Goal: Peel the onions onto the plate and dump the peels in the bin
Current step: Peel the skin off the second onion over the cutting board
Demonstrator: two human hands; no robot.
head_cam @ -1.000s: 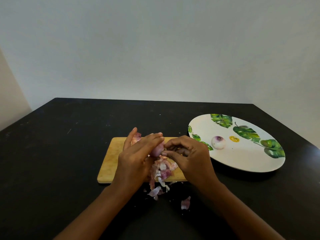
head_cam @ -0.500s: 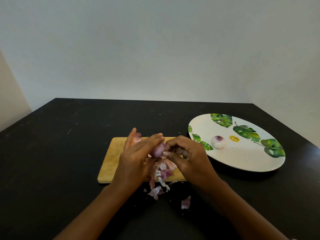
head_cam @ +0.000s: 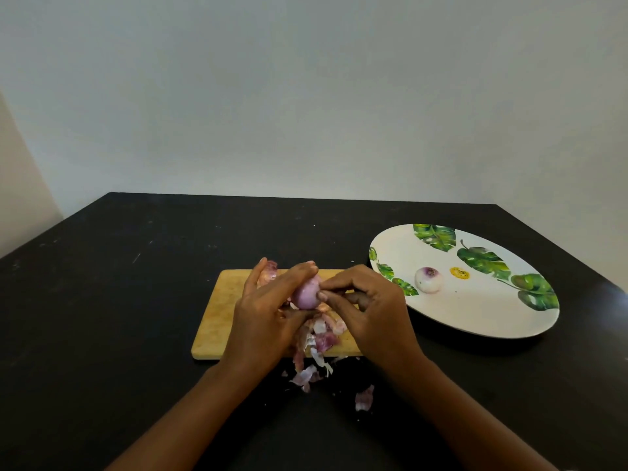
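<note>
A: Hands?
B: The left hand (head_cam: 268, 321) curls its grip round the purple onion (head_cam: 306, 294) above the cutting board (head_cam: 217, 314); the right hand (head_cam: 370, 314) pinches its side.
A: The onion?
B: Smooth, pale purple; loose peels (head_cam: 323, 338) lie beneath it.

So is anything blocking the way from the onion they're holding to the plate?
Nothing visible does. Only bare table lies between the held onion and the plate, where one peeled onion sits with room beside it.

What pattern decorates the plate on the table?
Green tropical leaves on a white plate, clearest in the head view.
</note>
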